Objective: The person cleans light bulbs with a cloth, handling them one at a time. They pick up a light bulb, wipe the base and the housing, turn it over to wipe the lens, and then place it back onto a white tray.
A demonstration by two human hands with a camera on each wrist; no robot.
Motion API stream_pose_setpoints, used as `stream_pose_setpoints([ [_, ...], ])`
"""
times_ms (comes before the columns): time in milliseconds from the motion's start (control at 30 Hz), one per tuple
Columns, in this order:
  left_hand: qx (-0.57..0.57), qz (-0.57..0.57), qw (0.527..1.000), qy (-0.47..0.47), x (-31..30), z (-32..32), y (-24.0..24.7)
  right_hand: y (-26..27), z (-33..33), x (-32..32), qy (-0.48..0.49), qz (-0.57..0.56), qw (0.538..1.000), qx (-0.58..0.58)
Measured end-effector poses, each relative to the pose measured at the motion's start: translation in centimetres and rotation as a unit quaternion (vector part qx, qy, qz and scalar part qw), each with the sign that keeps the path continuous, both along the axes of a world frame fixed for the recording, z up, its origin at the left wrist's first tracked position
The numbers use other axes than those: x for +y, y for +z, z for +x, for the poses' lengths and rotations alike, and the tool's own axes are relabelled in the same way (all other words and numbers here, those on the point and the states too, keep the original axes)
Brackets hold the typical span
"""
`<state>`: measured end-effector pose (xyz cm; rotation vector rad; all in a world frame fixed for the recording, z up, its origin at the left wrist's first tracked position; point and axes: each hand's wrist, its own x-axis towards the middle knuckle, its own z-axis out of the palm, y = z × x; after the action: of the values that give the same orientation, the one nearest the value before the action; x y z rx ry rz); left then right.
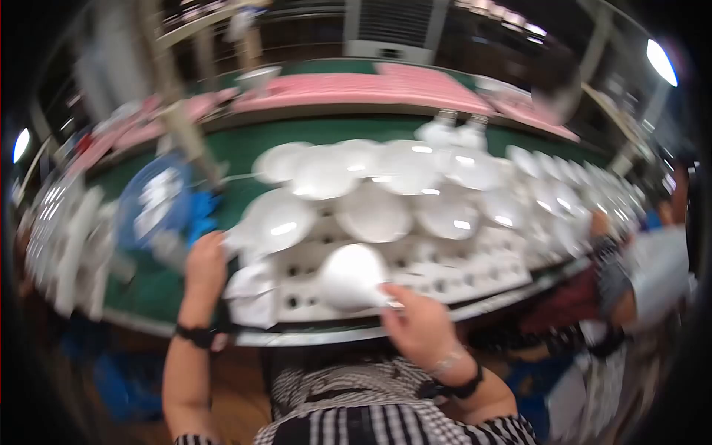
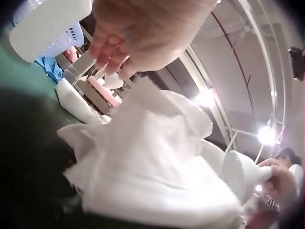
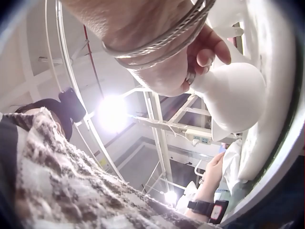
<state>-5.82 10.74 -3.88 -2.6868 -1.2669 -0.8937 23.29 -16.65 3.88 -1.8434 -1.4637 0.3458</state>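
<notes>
Head view, lower centre: a white bulb-shaped ceramic-looking piece [image 1: 354, 276] is being gripped by the right hand [image 1: 423, 326]. Left wrist: crumpled white cloth [image 2: 143, 152] is apparently being pinched by the left hand [image 2: 150, 33]. Right wrist: both are being held apart, wiping contact probably being needed.

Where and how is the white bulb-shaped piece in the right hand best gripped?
Likely best by the narrow neck of the white bulb-shaped piece, coming from the person's right: the neck points toward the right hand, while the body swells wide and round.
</notes>
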Motion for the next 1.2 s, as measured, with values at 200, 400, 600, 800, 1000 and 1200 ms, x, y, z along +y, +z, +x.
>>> stream_pose_setpoints([
  [200, 0.095, -0.163, 0.981, 0.052, 7.1, -0.4, -4.2, -1.2, 0.5, 0.1, 0.015, 0.050, 0.998, -0.030],
  [400, 0.031, -0.177, 0.983, 0.031, 8.3, -1.6, -5.3, -1.1, 0.1, 0.6, 0.009, 0.020, 0.998, -0.055],
  [600, -0.232, -0.141, 0.959, 0.078, -0.9, -0.6, 2.3, -0.5, 0.2, 0.8, -0.002, 0.045, 0.997, -0.057],
  [800, -0.193, 0.034, 0.967, -0.160, -12.4, 7.7, 6.0, -0.7, -0.6, 0.9, 0.015, 0.061, 0.996, -0.069],
  [1000, -0.062, 0.037, 0.969, -0.237, -15.0, 13.3, 5.0, -1.1, 0.1, 0.1, 0.014, 0.073, 0.992, -0.098],
  [1200, -0.093, 0.007, 0.976, -0.196, -16.7, 13.5, 4.6, -1.2, -0.3, 0.0, 0.019, 0.098, 0.990, -0.104],
])
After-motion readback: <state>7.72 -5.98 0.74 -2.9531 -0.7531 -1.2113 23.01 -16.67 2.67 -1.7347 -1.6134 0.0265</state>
